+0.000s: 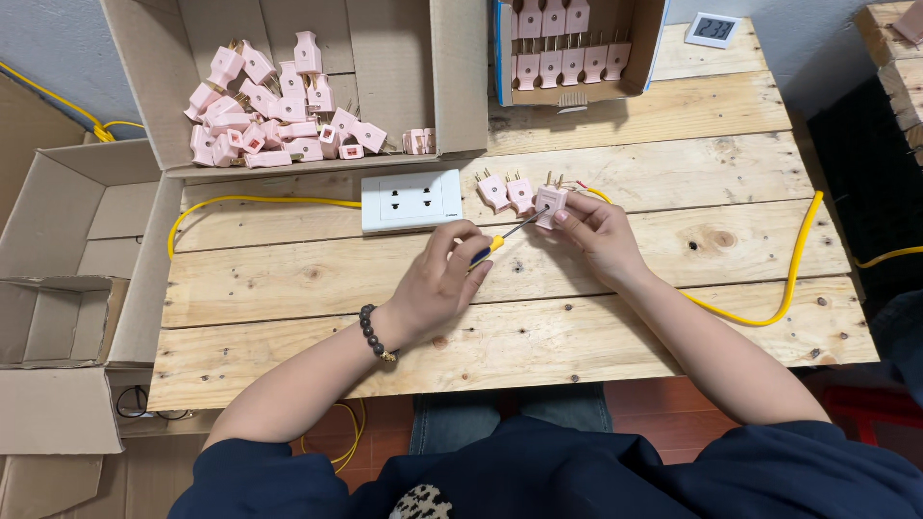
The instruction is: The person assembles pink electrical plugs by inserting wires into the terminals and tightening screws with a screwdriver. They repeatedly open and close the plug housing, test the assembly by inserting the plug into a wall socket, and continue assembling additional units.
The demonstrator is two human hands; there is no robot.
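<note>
My left hand (444,276) grips a small screwdriver (507,237) with a blue and yellow handle, its tip pressed against a pink plug (550,203). My right hand (598,229) holds that plug upright, prongs up, with the end of a yellow cable (790,274) running into it. Two more pink plugs (506,190) stand on the wooden table (481,327) just to the left of the held one. A white double wall socket (411,200) lies beside my left hand, with its own yellow cable leading off to the left.
An open cardboard box (394,77) at the back left holds several loose pink plugs (269,111). A second box (577,48) at the back holds plugs in rows. A small white digital display (712,29) sits at the back right. Empty cardboard boxes (67,288) stand left of the table.
</note>
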